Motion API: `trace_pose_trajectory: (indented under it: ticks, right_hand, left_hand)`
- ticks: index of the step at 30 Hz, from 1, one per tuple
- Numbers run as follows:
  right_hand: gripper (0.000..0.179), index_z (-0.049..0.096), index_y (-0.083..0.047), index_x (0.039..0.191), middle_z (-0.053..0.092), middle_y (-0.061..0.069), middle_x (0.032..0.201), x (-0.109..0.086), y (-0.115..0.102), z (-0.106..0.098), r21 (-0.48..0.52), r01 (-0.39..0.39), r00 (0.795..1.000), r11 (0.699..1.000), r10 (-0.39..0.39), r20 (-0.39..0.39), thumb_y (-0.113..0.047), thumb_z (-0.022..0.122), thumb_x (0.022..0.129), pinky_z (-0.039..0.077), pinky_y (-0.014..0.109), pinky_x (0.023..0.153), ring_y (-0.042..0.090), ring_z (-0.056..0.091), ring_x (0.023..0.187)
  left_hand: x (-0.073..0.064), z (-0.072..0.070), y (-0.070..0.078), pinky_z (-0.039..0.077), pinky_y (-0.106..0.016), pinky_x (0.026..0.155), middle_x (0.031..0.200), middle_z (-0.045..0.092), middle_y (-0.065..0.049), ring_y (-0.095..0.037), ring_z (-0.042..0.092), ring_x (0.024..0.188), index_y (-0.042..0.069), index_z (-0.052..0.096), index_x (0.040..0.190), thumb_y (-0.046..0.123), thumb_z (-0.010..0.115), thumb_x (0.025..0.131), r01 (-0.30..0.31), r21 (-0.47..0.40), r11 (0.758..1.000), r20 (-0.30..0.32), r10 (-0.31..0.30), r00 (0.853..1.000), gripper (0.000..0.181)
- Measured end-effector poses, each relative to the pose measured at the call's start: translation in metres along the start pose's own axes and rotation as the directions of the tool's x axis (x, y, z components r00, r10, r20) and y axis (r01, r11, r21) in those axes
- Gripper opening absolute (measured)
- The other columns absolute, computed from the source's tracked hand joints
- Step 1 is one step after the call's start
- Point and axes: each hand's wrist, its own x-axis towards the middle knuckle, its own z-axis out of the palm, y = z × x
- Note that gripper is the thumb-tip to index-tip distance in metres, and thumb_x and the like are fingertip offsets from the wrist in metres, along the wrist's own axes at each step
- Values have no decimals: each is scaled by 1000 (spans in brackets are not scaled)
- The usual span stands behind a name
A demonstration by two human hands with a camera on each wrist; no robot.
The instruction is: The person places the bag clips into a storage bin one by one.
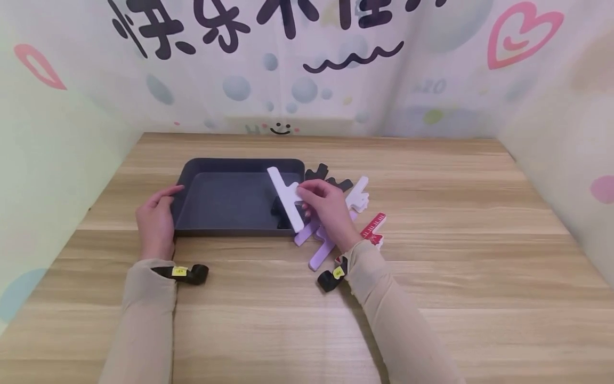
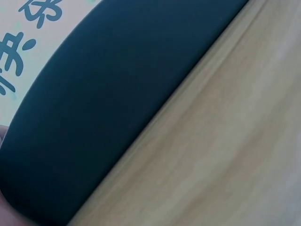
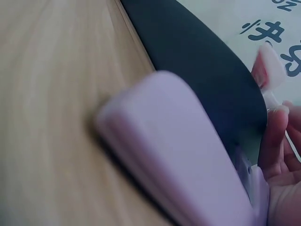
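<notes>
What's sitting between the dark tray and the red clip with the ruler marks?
In the head view, purple clips lie in that stretch, partly covered by the right hand, which holds a white clip.

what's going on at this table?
A person is handling clips beside a dark tray. The right hand pinches a white clip in its fingers, held up at the tray's right end. The left hand touches the tray's left rim. A black item, partly hidden by the white clip, lies inside the tray at the right. More clips lie on the table to the tray's right: black, white, purple and red.
</notes>
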Motion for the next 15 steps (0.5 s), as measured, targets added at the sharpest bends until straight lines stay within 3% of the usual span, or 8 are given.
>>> trace_pose_trajectory:
  ticks: [8, 15]
  right_hand:
    - [23, 66, -14, 96, 58, 9, 79, -2, -4, 2, -49, -34, 999, 998, 32, -41, -28, 68, 78, 47, 22, 50, 13, 51, 59]
    - [21, 68, -19, 97, 61, 10, 81, -2, -5, 4, -160, -7, 1000, 987, 3, -26, -31, 65, 80, 48, 24, 51, 14, 51, 57]
  left_hand:
    - [1, 2, 1, 19, -20, 102, 127, 51, 0, -4, 36, 119, 14, 66, 107, 12, 39, 92, -10, 4, 1000, 6, 10, 1000, 31]
    - [1, 1, 0, 21, -19, 101, 125, 53, 0, -5, 38, 117, 14, 67, 106, 10, 40, 91, -14, 7, 1000, -11, 14, 1000, 31]
